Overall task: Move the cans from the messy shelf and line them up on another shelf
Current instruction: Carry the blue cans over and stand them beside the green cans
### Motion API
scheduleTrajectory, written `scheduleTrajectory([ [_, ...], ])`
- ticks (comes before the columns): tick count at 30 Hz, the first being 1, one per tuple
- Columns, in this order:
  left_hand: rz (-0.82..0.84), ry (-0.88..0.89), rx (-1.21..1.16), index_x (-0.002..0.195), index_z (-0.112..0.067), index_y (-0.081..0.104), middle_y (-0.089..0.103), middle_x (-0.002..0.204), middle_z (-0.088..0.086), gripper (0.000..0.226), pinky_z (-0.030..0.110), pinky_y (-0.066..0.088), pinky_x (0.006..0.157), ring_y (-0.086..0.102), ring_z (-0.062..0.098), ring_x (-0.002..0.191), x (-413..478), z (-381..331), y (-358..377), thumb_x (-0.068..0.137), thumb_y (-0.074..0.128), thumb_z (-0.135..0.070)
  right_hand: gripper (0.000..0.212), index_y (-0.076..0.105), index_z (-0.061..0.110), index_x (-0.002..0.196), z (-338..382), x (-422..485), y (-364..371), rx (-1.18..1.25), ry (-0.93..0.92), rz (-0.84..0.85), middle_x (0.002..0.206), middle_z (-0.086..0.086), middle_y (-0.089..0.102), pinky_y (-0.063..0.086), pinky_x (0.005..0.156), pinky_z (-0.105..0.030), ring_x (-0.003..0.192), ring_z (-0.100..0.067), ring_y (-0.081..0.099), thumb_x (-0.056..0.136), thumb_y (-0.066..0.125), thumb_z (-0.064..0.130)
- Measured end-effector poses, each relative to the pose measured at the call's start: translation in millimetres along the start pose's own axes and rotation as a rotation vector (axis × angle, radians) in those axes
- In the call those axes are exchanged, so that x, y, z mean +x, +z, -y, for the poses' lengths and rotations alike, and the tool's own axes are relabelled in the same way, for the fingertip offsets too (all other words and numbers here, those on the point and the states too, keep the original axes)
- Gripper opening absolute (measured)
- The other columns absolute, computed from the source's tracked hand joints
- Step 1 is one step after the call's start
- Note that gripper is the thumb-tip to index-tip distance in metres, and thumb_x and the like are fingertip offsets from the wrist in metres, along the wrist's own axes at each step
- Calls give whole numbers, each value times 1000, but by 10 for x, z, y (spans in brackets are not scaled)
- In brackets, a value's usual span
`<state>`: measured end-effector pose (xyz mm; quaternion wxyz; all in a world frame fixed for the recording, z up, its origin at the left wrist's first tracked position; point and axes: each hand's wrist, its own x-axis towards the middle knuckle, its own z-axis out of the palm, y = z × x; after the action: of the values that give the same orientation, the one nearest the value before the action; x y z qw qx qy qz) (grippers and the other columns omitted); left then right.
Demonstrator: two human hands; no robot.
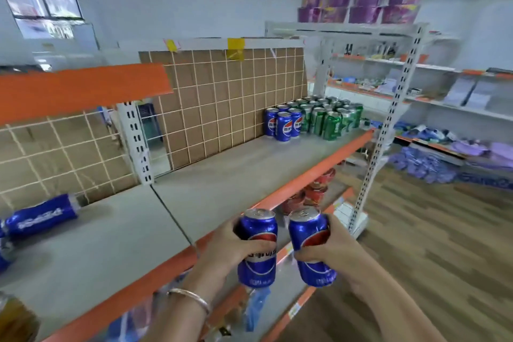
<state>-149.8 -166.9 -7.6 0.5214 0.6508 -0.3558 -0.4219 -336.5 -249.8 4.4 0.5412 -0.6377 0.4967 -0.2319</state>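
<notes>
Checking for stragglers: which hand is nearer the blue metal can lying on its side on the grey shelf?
Left. The left hand, gripping one upright blue can, is right of the lying blue metal can; the right hand, gripping a second blue can, is farther right.

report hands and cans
Left hand grips blue metal cola can, right hand a second blue can. Blue and green cans stand on grey shelf ahead. Nothing blocking.

Head-worn view, angled down, shelf (236,169) close
</notes>
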Motion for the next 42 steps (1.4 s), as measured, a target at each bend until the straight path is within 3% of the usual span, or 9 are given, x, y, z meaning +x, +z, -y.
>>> scheduleTrajectory([
  [6,-44,38,-56,97,-20,67,75,93,5,69,48,54,90,70,26,90,641,4,286,31,89,-20,75,47,24,104,-104,537,-385,-45,-19,-12,99,1,62,46,76,-31,88,-14,60,39,83,13],
  [10,-40,94,-89,103,-20,65,74,96,3,72,34,54,83,69,24,94,1199,-85,453,35,88,-12,83,47,17,113,-65,1092,-552,-85,-33,-34,100,1,62,46,77,-31,89,-16,60,39,85,12],
  [14,-26,143,-98,100,-22,64,74,96,-1,59,27,52,77,68,19,91,1849,-204,581,54,83,9,95,50,16,117,51,1732,-726,-214,-59,-123,103,0,61,52,86,-38,98,-23,61,27,79,29],
  [19,-24,155,-86,106,-24,64,72,99,-4,71,35,51,87,67,19,96,2517,-400,737,43,90,-5,88,45,17,125,347,2327,-953,-462,-93,-241,107,0,37,42,99,-35,116,-27,44,48,89,24],
  [25,-46,164,-54,88,-31,61,70,81,-17,55,21,49,72,64,6,85,3080,-532,877,52,86,3,88,53,22,107,400,2998,-974,-337,-68,-226,109,-3,50,48,91,-36,105,-24,50,24,79,37],
  [32,-95,142,-44,101,-30,62,69,103,-7,64,31,51,85,64,10,96,3607,-549,1033,47,89,-10,79,47,23,121,467,3651,-1071,-317,-92,-172,114,1,37,35,90,-25,99,-13,38,53,86,14],
  [36,-163,71,-104,86,-36,56,62,98,-12,57,32,46,84,57,3,89,3865,-615,1132,51,88,-5,82,49,22,118,579,4095,-1088,-322,-105,-150,110,3,41,42,95,-32,103,-16,44,47,87,15],
  [40,-175,9,-161,81,-35,51,59,89,-17,56,34,45,86,54,2,83,4084,-650,1225,53,87,-1,83,57,29,107,488,4679,-1082,-382,-100,-122,107,4,62,54,86,-40,101,-16,60,26,71,38],
  [42,-201,9,-188,81,-35,50,59,87,-16,57,31,45,83,54,1,81,4218,-669,1269,55,85,1,77,57,29,105,456,4946,-1096,-353,-108,-103,106,2,63,54,87,-42,102,-18,61,29,72,31],
])
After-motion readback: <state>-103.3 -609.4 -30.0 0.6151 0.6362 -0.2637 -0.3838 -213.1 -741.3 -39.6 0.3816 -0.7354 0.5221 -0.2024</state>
